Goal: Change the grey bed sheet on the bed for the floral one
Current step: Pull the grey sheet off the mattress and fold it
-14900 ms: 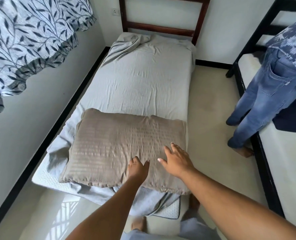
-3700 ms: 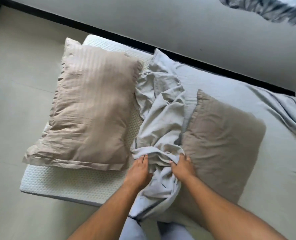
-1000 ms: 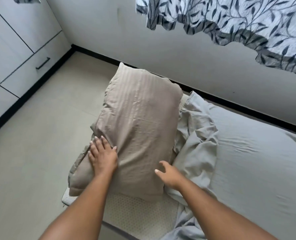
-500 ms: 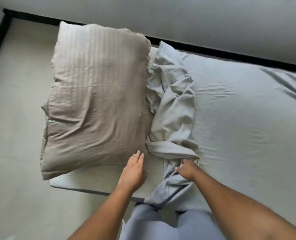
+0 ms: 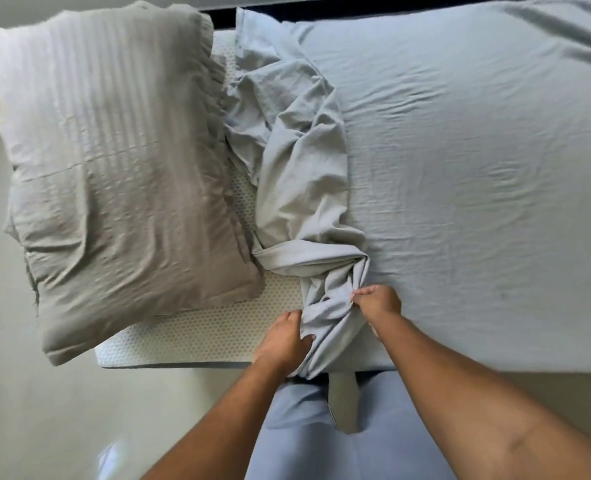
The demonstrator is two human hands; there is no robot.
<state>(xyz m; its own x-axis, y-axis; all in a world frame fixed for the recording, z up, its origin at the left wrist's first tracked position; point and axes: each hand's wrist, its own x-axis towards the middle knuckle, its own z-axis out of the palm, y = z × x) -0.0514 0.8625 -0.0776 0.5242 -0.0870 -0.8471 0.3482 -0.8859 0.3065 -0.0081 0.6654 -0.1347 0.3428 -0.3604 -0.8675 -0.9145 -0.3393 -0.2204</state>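
Note:
The grey bed sheet (image 5: 460, 161) covers the right part of the mattress and lies bunched in a ridge down the middle. Bare white mattress (image 5: 197, 341) shows at the left end. My left hand (image 5: 285, 337) grips the bunched sheet at the near edge of the bed. My right hand (image 5: 377, 301) is closed on the same bunch just to the right and a little farther in. A beige striped pillow (image 5: 114, 168) lies on the exposed mattress end, overhanging it to the left. No floral sheet is in view.
Pale floor (image 5: 45, 410) lies to the left and in front of the bed. A dark skirting strip (image 5: 321, 3) runs along the far side of the bed. My legs in light blue trousers (image 5: 321, 431) stand against the near edge.
My left hand has left the bare mattress and taken hold of the bunched sheet beside my right hand. The view has come closer over the bed.

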